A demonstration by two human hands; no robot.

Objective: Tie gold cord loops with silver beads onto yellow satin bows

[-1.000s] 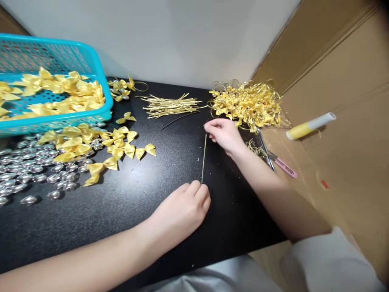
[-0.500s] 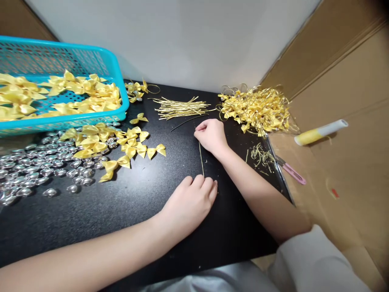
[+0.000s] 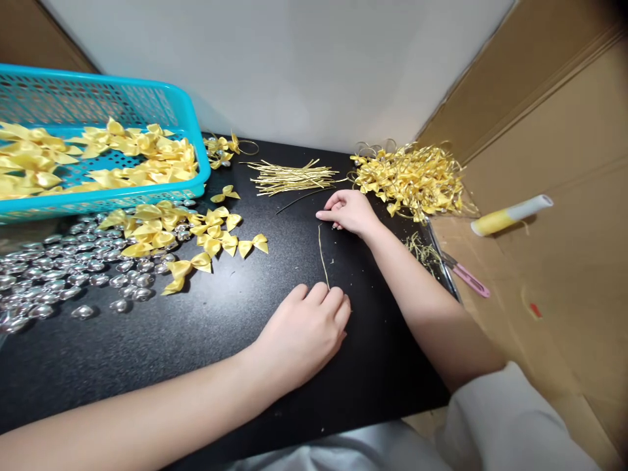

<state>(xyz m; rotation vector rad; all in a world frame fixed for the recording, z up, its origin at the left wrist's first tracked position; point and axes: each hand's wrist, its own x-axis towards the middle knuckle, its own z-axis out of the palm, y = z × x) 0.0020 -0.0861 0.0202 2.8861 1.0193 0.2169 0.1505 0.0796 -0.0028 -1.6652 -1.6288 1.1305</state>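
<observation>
As I stand watching, clock centred on the left hand (image 3: pixel 304 333): a thin gold strand (image 3: pixel 321 255), slightly bowed, extends toward 12 over the black tabletop (image 3: pixel 387 366). The left hand is curled closed on its near end, fingertips hidden. At 1, the right hand (image 3: pixel 350 212), thumb and forefinger slightly apart, is just beside the far tip. Farther toward 12: bundled gold strands (image 3: pixel 294 178).

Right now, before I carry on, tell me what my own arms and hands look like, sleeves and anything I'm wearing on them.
Your left hand and right hand are bare, with no gloves, rings or watch showing. Both forearms are uncovered. A loose, plain pale grey sleeve begins near your right elbow; no left sleeve is in view.
</observation>
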